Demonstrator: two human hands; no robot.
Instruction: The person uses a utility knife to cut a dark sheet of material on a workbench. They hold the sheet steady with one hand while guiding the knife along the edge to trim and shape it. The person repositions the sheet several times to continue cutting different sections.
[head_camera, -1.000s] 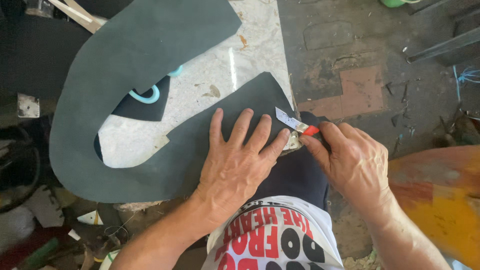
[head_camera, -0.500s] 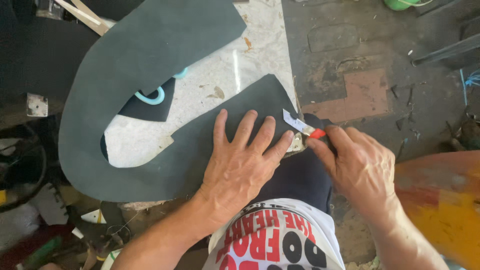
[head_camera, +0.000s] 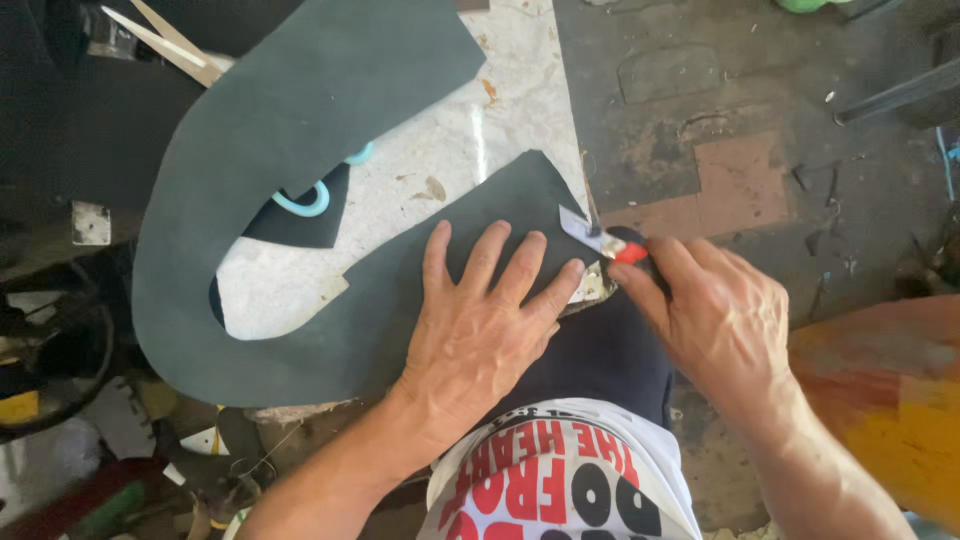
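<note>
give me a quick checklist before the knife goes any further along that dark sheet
1. Left hand pressing the dark sheet flat on the marble slab: ok.
2. Utility knife gripped in the right hand, blade at the sheet's right edge: ok.
3. Left fingers clear of the blade: not ok, the nearest fingertip lies very close to it.
4. Sheet supported under the blade: cannot tell, the cut sits right at the slab's edge.
5. Scissors out of the way: ok, partly tucked under the sheet's far loop.
6. Blade depth and sharpness: cannot tell.
</note>
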